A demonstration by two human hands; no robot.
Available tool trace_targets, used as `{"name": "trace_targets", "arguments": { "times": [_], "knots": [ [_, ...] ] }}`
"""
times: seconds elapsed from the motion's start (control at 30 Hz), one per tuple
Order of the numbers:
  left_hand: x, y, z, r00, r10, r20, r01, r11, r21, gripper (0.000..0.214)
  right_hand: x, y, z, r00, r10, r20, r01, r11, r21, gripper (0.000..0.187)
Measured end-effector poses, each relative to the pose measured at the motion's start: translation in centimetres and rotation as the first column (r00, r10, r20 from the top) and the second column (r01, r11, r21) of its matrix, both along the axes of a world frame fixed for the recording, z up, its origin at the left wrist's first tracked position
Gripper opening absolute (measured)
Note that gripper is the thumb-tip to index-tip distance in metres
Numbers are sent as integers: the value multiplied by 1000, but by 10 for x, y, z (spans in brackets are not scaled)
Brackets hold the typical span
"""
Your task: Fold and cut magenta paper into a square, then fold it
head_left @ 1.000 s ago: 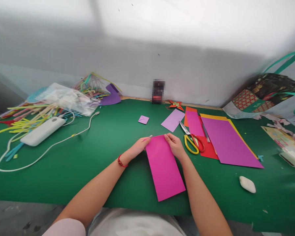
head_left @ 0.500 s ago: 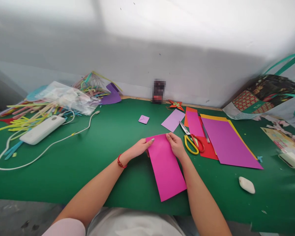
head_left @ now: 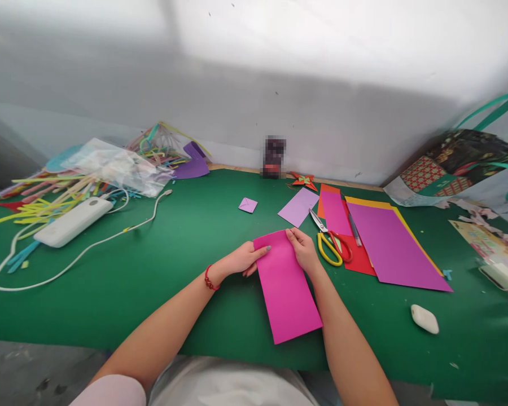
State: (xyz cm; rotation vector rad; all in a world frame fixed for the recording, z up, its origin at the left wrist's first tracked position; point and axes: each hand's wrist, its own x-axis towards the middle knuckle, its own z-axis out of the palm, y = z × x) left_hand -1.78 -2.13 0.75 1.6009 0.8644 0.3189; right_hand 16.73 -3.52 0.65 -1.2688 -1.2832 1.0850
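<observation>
A bright pink rectangle of paper (head_left: 288, 293) is held between both hands, its near end tilted down toward the table's front. My left hand (head_left: 244, 258) pinches its left edge near the far end, thumb on top and fingers underneath. At the far right corner, my right hand (head_left: 301, 247) grips the sheet with the thumb on its face. Just right of that hand lie scissors (head_left: 331, 248) with one yellow and one red handle. Beyond the sheet are a lilac paper (head_left: 300, 206) and a small folded lilac square (head_left: 248, 204).
Purple paper (head_left: 398, 245) lies over yellow and red sheets, beside a pen (head_left: 354, 228). A white earphone case (head_left: 424, 319) sits front right. On the left are a white power bank (head_left: 74, 221) with a cable and piled paper strips (head_left: 38, 211). A bag (head_left: 452, 166) stands back right.
My left hand has slid slightly down along the paper's left edge, toward me. The sheet has shifted a little; my right hand stays at its corner.
</observation>
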Motion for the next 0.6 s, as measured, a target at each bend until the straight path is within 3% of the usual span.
{"name": "trace_targets", "arguments": {
  "times": [0.13, 0.37, 0.6],
  "knots": [
    [-1, 0, 6, 999, 10, 33, -11, 1000, 18, 62, 0, 0, 2, 1000, -2, 12, 2, 1000, 10, 48],
    [-6, 5, 17, 988, 119, 95, -113, 991, -65, 42, 2, 1, 0, 1000, -9, 17, 8, 999, 38, 48],
    [-5, 6, 14, 988, 119, 101, -110, 990, -90, 45, 2, 1, -2, 1000, -2, 15, 2, 1000, 26, 48]
  ]
}}
